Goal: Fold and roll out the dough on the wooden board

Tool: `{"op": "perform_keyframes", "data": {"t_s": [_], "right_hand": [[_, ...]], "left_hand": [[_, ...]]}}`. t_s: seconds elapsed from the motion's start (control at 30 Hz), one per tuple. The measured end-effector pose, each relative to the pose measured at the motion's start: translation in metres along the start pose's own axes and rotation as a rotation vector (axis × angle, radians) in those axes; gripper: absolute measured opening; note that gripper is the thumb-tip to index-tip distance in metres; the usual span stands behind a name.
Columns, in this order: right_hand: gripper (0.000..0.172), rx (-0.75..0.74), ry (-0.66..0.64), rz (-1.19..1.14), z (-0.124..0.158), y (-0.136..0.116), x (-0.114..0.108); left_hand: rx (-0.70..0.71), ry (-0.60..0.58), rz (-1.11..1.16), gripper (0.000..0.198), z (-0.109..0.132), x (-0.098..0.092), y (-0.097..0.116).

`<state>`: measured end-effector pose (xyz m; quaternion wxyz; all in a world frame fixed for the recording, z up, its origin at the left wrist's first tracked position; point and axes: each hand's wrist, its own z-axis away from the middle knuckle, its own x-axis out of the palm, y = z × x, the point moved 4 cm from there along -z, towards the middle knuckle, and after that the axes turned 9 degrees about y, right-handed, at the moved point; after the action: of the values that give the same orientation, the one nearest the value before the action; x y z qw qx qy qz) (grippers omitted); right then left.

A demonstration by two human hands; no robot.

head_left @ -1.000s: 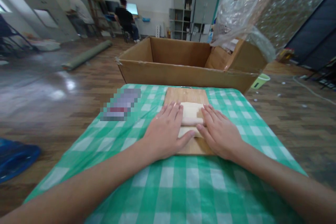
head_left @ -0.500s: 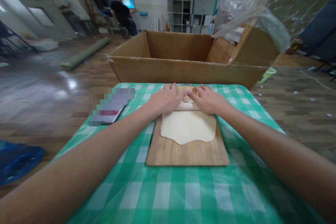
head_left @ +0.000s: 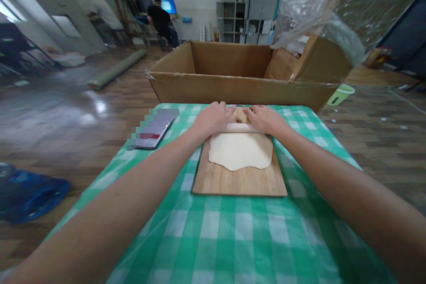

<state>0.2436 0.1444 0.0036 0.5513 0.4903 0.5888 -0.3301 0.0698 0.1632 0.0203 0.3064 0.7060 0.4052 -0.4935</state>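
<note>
A flat, pale sheet of dough [head_left: 240, 151] with a wavy near edge lies on a wooden cutting board [head_left: 239, 183]. Across its far part rests a pale rolling pin [head_left: 242, 128]; its ends are hidden beneath my hands. My left hand [head_left: 216, 117] is closed over the pin's left side, fingers bent forward. On the right side, my right hand [head_left: 263, 119] grips the same pin, its thumb pointing inward. Between the hands, a bare strip of board shows beyond the pin.
A green-and-white checked tablecloth [head_left: 213, 235] covers the table. A partly blurred-out flat device [head_left: 155, 135] lies at left. Beyond the table stands a large open cardboard box [head_left: 233, 88] with plastic wrap. Blue plastic bottle [head_left: 40, 195] lies on the floor; two people are far back.
My hands have moved apart on the rolling pin, their thumbs no longer meeting. The view has shifted slightly, so the board and dough appear higher.
</note>
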Motion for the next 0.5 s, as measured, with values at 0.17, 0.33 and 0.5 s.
{"op": "perform_keyframes", "data": {"t_s": [0.17, 0.33, 0.5], "right_hand": [[0.063, 0.122, 0.095, -0.103, 0.046, -0.021, -0.015], [0.075, 0.127, 0.168, -0.151, 0.096, -0.041, -0.022], [0.088, 0.032, 0.204, -0.129, 0.129, -0.057, -0.025]], "left_hand": [[0.02, 0.065, -0.024, 0.063, 0.044, -0.005, 0.02], [0.07, 0.11, 0.025, 0.07, 0.09, -0.018, 0.034], [0.187, 0.129, 0.038, 0.074, 0.112, -0.022, 0.039]]}}
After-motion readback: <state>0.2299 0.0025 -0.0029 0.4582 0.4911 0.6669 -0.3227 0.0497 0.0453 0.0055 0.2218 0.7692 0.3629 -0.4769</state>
